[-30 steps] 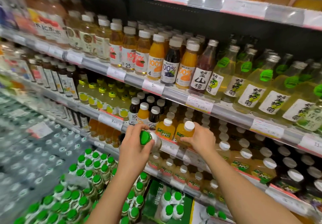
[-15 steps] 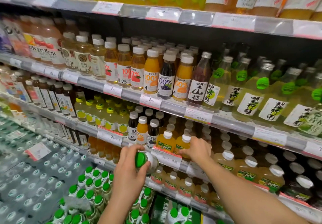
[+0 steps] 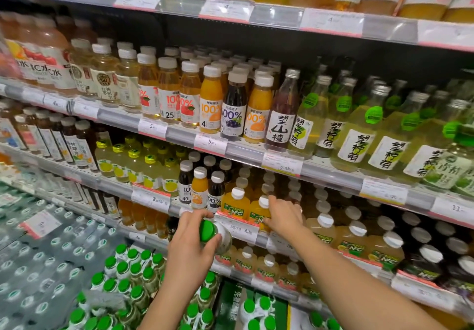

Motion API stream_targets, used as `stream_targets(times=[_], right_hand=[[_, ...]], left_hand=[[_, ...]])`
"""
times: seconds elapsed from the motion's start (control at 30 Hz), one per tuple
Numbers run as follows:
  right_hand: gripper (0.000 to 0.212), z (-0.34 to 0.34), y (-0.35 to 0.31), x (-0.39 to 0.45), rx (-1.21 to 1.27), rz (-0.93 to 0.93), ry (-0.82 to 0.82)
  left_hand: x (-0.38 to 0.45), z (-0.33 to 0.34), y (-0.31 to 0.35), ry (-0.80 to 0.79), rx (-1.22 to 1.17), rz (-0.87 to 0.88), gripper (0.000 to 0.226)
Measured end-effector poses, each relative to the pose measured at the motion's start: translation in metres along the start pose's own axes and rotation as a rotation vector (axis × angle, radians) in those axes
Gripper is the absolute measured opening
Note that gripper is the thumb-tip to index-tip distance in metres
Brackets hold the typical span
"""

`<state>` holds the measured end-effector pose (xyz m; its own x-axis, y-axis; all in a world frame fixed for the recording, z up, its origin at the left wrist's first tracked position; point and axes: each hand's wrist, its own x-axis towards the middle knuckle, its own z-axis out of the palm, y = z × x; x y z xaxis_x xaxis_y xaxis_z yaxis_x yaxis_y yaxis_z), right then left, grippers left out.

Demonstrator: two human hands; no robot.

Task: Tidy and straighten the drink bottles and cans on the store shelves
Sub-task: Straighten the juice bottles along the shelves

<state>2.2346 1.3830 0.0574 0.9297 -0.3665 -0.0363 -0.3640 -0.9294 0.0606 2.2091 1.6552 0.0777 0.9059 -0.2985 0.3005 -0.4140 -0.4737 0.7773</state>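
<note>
My left hand (image 3: pixel 191 250) grips a small green-capped bottle (image 3: pixel 214 234), tipped with its cap toward me, in front of the third shelf's price rail (image 3: pixel 238 227). My right hand (image 3: pixel 283 217) reaches onto that shelf and its fingers curl round an orange NFC juice bottle with a white cap (image 3: pixel 261 209). A second orange NFC bottle (image 3: pixel 236 202) stands just left of it. Small dark and orange 100% juice bottles (image 3: pixel 200 188) stand further left on the same shelf.
The shelf above holds 100% juice bottles (image 3: pixel 234 109) and pale green glass bottles (image 3: pixel 359 134). More NFC bottles (image 3: pixel 354 240) fill the right of the third shelf. Green-capped bottles (image 3: pixel 128 273) and shrink-wrapped water packs (image 3: pixel 38 240) lie below left.
The camera has tilted up a little, showing more of the top shelf. Both hands keep their holds, sitting slightly lower in view.
</note>
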Motion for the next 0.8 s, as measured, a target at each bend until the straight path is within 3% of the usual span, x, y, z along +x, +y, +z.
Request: stream_targets(times=[0.13,0.2,0.27,0.37,0.47,0.67,0.8], right_hand=[[0.062,-0.012,0.008,-0.035,0.317,0.004,0.050],[0.058,-0.020,0.011,-0.061,0.486,-0.045,-0.091],[0.059,-0.025,0.014,-0.086,0.504,-0.136,-0.204],[0.067,-0.030,0.017,-0.112,0.555,-0.208,-0.229],[0.075,-0.033,0.022,-0.132,0.865,-0.196,-0.288],[0.074,-0.036,0.048,-0.155,0.968,-0.063,-0.070],[0.074,-0.035,0.085,-0.167,0.869,0.004,0.138]], left_hand=[[0.008,0.009,0.000,-0.031,0.047,-0.021,0.038],[0.011,0.015,0.004,-0.052,0.064,-0.024,0.038],[0.014,0.020,0.012,-0.080,0.063,-0.019,0.037],[0.018,0.028,0.030,-0.124,0.047,0.017,0.035],[0.022,0.038,0.050,-0.210,-0.006,0.086,0.035],[0.023,0.068,0.108,-0.403,-0.092,0.224,0.038],[0.024,0.092,0.150,-0.498,-0.047,0.351,0.040]])
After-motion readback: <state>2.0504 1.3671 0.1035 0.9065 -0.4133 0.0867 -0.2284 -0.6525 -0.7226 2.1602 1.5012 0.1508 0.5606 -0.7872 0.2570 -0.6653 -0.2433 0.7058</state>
